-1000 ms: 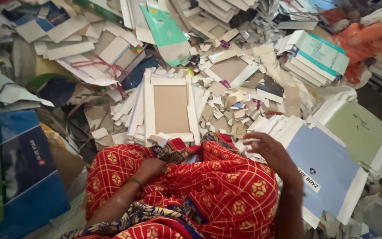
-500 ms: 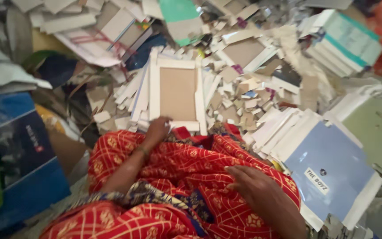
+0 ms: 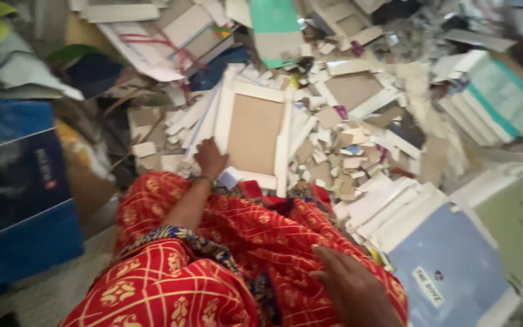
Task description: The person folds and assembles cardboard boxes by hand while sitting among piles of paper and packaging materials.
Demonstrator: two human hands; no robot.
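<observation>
Floor point(image 3: 49, 297) buried under book covers and card scraps

A white-framed brown board point(image 3: 255, 134) lies at twelve o'clock amid torn card pieces point(image 3: 346, 151); pale blue covers point(image 3: 449, 266) at four o'clock; dark blue folder point(image 3: 28, 188) at nine.

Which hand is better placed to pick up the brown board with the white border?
Left. The left hand already touches the framed board's near corner; the right hand rests on the red cloth, farther off.
</observation>
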